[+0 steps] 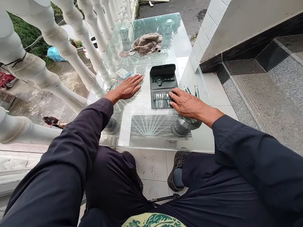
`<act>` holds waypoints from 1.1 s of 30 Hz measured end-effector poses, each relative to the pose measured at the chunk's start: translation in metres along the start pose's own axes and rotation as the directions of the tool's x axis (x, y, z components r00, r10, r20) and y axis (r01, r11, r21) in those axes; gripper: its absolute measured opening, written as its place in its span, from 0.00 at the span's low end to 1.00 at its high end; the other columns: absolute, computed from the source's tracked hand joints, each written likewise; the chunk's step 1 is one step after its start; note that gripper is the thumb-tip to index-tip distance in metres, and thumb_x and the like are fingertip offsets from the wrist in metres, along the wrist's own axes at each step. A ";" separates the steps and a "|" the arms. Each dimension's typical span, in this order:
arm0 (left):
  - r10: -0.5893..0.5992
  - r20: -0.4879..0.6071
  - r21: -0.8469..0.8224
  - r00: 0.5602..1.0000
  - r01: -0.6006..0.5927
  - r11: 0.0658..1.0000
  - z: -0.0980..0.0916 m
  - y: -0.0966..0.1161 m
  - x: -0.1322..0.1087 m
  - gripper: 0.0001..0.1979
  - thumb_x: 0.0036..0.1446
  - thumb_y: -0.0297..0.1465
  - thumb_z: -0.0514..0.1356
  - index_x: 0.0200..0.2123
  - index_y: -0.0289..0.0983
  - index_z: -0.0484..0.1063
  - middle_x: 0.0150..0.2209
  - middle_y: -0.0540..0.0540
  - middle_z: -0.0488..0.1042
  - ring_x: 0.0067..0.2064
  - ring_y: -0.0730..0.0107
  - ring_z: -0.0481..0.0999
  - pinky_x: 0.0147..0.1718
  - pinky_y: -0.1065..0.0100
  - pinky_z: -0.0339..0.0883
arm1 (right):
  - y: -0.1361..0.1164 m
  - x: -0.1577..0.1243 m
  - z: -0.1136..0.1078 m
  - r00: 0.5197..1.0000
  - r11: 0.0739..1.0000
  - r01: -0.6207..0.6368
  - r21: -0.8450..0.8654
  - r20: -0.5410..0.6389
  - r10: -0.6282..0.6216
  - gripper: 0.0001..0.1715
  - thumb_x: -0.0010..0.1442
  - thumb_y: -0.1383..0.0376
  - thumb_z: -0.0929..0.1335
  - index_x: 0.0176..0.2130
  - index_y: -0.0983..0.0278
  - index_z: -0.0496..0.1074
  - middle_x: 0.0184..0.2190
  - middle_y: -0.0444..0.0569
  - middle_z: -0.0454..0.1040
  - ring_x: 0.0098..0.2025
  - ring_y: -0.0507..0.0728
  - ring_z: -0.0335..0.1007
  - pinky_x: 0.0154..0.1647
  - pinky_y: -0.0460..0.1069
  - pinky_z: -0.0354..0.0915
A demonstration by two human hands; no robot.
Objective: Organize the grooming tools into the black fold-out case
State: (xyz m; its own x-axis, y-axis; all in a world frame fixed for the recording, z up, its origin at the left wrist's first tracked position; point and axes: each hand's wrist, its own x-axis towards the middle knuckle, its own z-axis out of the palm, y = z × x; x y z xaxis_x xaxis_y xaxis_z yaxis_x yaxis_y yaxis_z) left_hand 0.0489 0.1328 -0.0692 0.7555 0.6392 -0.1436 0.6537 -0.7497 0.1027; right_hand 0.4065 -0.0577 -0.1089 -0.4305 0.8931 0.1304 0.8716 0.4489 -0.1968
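A black manicure kit case [164, 71] lies unfolded on the glass table [148, 142]. Slim metal tools [160, 100] sit in its near half, and a few dark pieces are held in the far half. My left hand [128, 87] rests palm down on the glass to the left of the case, fingers stretched and holding nothing. Small scissors [109, 88] lie partly hidden beside that wrist. My right hand [186, 102] is at the case's right edge, its extended fingertips over the near half. Green-handled tools [196, 91] lie just beyond this hand.
A crumpled brown cloth [147, 43] lies on the table's far part. A blue-and-white packet [123, 73] is near my left hand. White balusters [58, 42] line the left side. Stone steps [278, 94] rise at the right beside a tiled wall.
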 end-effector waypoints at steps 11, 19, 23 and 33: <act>-0.023 -0.293 -0.066 0.956 0.004 0.998 0.008 0.041 -0.008 0.39 0.92 0.47 0.52 0.98 0.48 0.58 0.99 0.39 0.54 1.00 0.40 0.47 0.97 0.29 0.40 | -0.015 -0.012 -0.031 0.974 0.980 -0.194 0.034 -0.110 0.196 0.28 0.87 0.57 0.66 0.69 0.69 0.84 0.69 0.75 0.83 0.74 0.81 0.79 0.78 0.71 0.76; 0.032 -0.084 -0.091 0.996 -0.039 0.995 0.010 0.151 -0.038 0.35 0.86 0.31 0.53 0.90 0.33 0.72 0.93 0.29 0.69 0.94 0.43 0.69 0.93 0.43 0.63 | -0.078 -0.005 -0.038 0.894 0.895 -0.444 0.040 0.074 0.441 0.17 0.84 0.59 0.71 0.61 0.67 0.86 0.59 0.69 0.90 0.61 0.75 0.86 0.63 0.62 0.77; -0.005 -0.012 -0.049 1.000 0.004 0.999 0.009 0.174 -0.050 0.38 0.85 0.32 0.54 0.91 0.32 0.70 0.94 0.28 0.67 0.95 0.40 0.65 0.94 0.39 0.59 | -0.094 0.000 -0.037 0.888 0.891 -0.454 -0.007 0.085 0.453 0.23 0.84 0.61 0.69 0.66 0.70 0.86 0.63 0.74 0.90 0.65 0.78 0.87 0.66 0.62 0.77; -0.097 0.021 -0.045 0.995 0.098 0.994 0.017 0.197 -0.051 0.40 0.87 0.32 0.52 0.95 0.25 0.61 0.97 0.24 0.57 0.99 0.38 0.53 0.96 0.39 0.54 | -0.105 0.009 -0.035 0.847 0.848 -0.529 0.025 0.084 0.525 0.25 0.84 0.61 0.69 0.66 0.71 0.89 0.61 0.77 0.91 0.67 0.83 0.89 0.68 0.66 0.81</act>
State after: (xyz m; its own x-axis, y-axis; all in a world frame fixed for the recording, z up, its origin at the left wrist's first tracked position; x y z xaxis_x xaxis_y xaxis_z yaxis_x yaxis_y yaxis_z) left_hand 0.1380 -0.0502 -0.0586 0.6874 0.7052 -0.1738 0.7259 -0.6750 0.1321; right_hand 0.3198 -0.0981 -0.0528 0.0734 0.9945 -0.0747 0.9612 -0.0905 -0.2606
